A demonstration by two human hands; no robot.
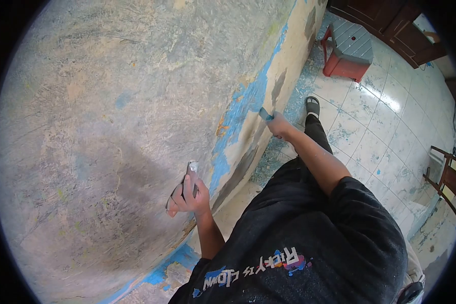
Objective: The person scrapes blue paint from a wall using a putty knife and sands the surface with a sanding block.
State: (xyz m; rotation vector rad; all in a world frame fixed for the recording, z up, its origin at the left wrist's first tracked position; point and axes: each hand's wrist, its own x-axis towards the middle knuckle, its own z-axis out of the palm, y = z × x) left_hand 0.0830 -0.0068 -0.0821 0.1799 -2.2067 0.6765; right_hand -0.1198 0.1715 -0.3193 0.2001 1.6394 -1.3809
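Note:
My right hand (pixel 280 125) is closed around a paint scraper (pixel 265 114), its flat bluish blade right at the edge of the blue paint strip (pixel 254 96) on the wall. Lower and to the left, my left hand (pixel 190 196) grips a narrow, flat hand tool (pixel 193 167) with a pale-smeared end sticking out above the fingers. Its exact kind I cannot tell. Behind both hands spreads the wall (pixel 96 101), mostly bare grey and scuffed, with a ragged band of blue and cream paint left along its lower part.
A stool (pixel 350 43) with a grey top and red legs stands by the wall. Paint flakes litter the white tiled floor (pixel 359 126). My sandalled foot (pixel 313 107) is on the tiles. A dark wooden cabinet (pixel 403 30) is at the back, and a wooden chair (pixel 447 175) at far right.

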